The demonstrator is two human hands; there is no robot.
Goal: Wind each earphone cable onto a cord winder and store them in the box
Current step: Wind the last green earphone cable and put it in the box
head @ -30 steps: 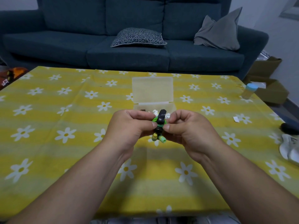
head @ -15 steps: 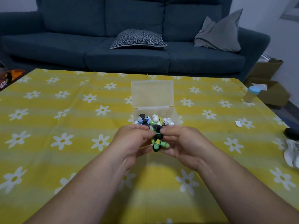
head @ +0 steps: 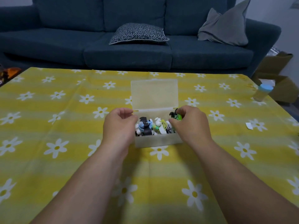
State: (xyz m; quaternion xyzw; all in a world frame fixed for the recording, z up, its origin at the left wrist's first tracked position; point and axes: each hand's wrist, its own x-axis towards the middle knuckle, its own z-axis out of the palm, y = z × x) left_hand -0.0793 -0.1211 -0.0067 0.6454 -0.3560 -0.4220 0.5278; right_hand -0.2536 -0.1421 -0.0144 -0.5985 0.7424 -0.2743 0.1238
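Green earphone bundle (head: 177,116) at box (head: 158,140), right end.
Right hand (head: 191,126) grip clamped on the bundle over the open box's far-right corner; left hand (head: 119,126) grip loosely curled, holding nothing, beside the box's left wall.

The cloth (head: 64,159) is striped in pale and deep yellow and strewn with white daisies. The sofa (head: 129,59) is dark blue; one cushion (head: 139,33) is patterned in black-and-white herringbone, the pillow (head: 224,28) is grey. The box (head: 155,140) is frosted clear. Blue, black, white, lime and zebra-striped bundles (head: 145,126) are seen in it; the earphone (head: 177,116) is green and black. The bottle (head: 262,92) is capped in light blue.
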